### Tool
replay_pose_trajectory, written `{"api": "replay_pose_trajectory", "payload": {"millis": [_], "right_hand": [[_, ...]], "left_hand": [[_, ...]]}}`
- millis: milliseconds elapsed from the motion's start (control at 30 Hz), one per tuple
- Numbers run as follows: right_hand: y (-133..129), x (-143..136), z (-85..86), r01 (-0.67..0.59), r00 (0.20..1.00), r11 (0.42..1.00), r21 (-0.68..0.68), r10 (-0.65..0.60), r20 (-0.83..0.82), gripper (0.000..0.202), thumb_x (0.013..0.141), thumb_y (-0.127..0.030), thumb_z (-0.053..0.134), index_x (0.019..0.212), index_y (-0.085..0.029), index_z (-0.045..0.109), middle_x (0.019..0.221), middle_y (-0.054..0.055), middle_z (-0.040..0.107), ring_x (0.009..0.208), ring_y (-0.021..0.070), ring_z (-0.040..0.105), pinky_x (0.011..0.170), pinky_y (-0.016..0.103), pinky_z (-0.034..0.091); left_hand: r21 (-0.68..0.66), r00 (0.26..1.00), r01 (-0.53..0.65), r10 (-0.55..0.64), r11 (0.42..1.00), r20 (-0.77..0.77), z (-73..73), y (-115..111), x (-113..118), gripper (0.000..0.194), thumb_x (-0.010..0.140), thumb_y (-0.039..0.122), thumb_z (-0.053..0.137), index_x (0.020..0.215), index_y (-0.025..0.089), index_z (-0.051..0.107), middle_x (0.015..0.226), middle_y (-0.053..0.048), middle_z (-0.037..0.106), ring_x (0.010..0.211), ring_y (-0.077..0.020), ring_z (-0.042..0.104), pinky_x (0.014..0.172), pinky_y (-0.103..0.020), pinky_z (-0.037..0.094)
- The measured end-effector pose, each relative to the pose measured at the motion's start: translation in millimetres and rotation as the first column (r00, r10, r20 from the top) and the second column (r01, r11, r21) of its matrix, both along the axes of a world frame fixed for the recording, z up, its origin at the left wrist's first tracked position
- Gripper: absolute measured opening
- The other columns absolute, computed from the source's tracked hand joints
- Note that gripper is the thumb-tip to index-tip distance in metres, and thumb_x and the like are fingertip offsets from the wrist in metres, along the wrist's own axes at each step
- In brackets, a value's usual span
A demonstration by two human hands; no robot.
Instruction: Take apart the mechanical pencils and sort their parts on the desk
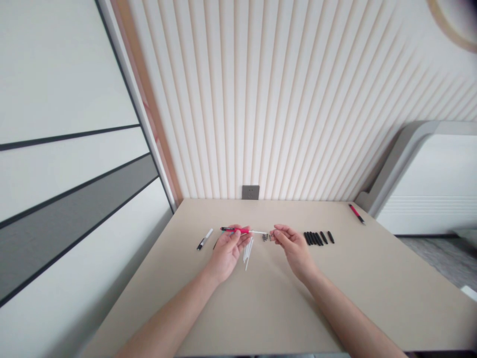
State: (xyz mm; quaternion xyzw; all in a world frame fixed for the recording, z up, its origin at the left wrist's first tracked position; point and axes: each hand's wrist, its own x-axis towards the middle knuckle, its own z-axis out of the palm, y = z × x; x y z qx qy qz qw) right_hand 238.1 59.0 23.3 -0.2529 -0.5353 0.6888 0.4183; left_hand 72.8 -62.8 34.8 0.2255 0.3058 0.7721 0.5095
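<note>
In my left hand (pixel 228 253) lies a red and black pen barrel (pixel 240 230), held nearly level between thumb and fingers. A thin white refill (pixel 259 232) sticks out of its right end. My right hand (pixel 294 248) is just beyond the refill's tip, thumb and fingertips pinched together. Whatever is in that pinch is too small to make out. Small grey metal pieces (pixel 264 237), perhaps springs, are on the table by its fingertips. Several loose white refills (pixel 247 254) lie beside my left hand, partly hidden by it.
Several black grip-like sleeves (pixel 313 238) lie in a row right of my right hand. A white and black pen part (pixel 204 239) rests at the left. One red and black pen (pixel 357 213) is near the table's (pixel 276 318) far right edge. A ribbed wall with a socket (pixel 251 192) stands behind.
</note>
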Motion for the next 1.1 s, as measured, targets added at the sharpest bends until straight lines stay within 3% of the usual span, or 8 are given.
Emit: {"api": "replay_pose_trajectory", "payload": {"millis": [300, 767, 1100], "right_hand": [[-5, -1, 2.6, -0.031, 0.999, 0.999, 0.033, 0.031, 0.015, 0.028, 0.075, -0.042, 0.076, 0.090, -0.019, 0.068, 0.091, 0.008, 0.075, 0.079, 0.0188, 0.066, 0.071, 0.031, 0.046], [-8, -1, 5.2, -0.041, 0.998, 0.998, 0.044, 0.038, 0.053, 0.032, 0.072, -0.044, 0.077, 0.089, -0.019, 0.068, 0.088, 0.008, 0.075, 0.083, 0.0223, 0.068, 0.072, 0.033, 0.049], [-18, -4, 2.9, -0.098, 0.990, 0.985, 0.140, 0.082, 0.116, 0.033, 0.072, -0.047, 0.076, 0.089, -0.020, 0.068, 0.081, 0.006, 0.075, 0.082, 0.0224, 0.069, 0.079, 0.033, 0.050]], "left_hand": [[0.002, 1.000, 0.006, -0.006, 1.000, -0.009, 1.2, 0, 1, 0.021, 0.082, 0.018, 0.072, 0.097, 0.016, 0.057, 0.107, -0.008, 0.072, 0.096, -0.0178, 0.070, 0.095, -0.032, 0.050], [-0.010, 1.000, 0.028, -0.028, 1.000, -0.013, -0.9, 0, 1, 0.020, 0.082, 0.018, 0.071, 0.097, 0.016, 0.058, 0.109, -0.009, 0.072, 0.098, -0.0178, 0.069, 0.095, -0.031, 0.049], [-0.026, 0.990, 0.116, -0.117, 0.993, -0.081, -1.9, -2, 4, 0.020, 0.077, 0.024, 0.077, 0.093, 0.016, 0.067, 0.103, -0.005, 0.071, 0.089, -0.0175, 0.069, 0.088, -0.033, 0.050]]}}
